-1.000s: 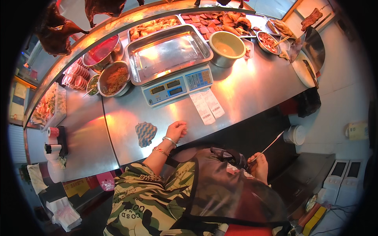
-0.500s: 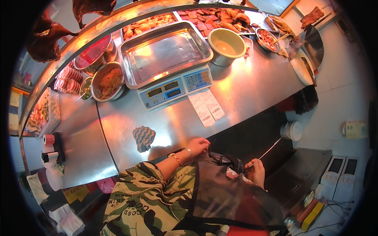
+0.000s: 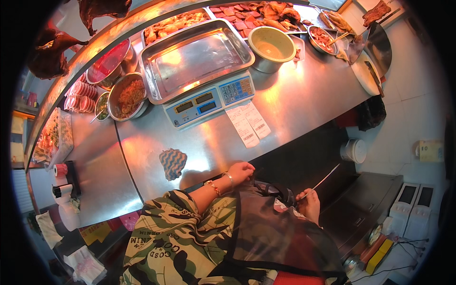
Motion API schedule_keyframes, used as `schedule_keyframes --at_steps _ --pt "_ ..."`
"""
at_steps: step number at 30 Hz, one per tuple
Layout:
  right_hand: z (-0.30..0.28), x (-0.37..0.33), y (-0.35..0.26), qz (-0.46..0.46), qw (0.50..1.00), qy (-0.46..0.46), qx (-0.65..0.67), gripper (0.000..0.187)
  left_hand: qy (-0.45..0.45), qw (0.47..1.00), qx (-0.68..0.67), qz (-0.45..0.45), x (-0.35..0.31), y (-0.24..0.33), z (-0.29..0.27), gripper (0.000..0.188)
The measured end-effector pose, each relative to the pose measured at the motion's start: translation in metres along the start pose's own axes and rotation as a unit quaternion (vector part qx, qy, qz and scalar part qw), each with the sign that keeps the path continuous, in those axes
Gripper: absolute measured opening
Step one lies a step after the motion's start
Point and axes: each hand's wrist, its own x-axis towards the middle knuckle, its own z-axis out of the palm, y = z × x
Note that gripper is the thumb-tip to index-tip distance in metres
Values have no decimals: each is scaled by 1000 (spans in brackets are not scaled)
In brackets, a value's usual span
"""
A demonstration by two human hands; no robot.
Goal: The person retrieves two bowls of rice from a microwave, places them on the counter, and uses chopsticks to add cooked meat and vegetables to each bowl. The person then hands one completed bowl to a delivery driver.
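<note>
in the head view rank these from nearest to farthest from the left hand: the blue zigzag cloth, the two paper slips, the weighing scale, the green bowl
From the left hand, resting at the counter's near edge:
1. Paper slips, just beyond the hand, slightly right.
2. Blue zigzag cloth, to its left on the counter; close to the slips, so this order is loose.
3. Weighing scale, behind the slips.
4. Green bowl, far back right.

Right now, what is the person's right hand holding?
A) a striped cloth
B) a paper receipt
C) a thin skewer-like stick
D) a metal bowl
C: the right hand pinches a thin stick that points up and away from it, while the striped cloth and the receipts lie untouched on the steel counter.
</note>
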Motion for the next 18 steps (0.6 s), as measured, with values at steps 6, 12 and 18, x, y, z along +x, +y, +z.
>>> schedule_keyframes --at_steps 6,12,18 --pt "2 2 1 -4 1000 -6 0 15 3 1000 -1 -5 -1 0 0 16" --pt "5 3 -1 3 1000 -7 3 16 7 1000 8 -7 -1 3 -2 16" --pt "8 5 0 5 1000 -7 1 16 10 1000 10 -9 -3 5 -4 17"
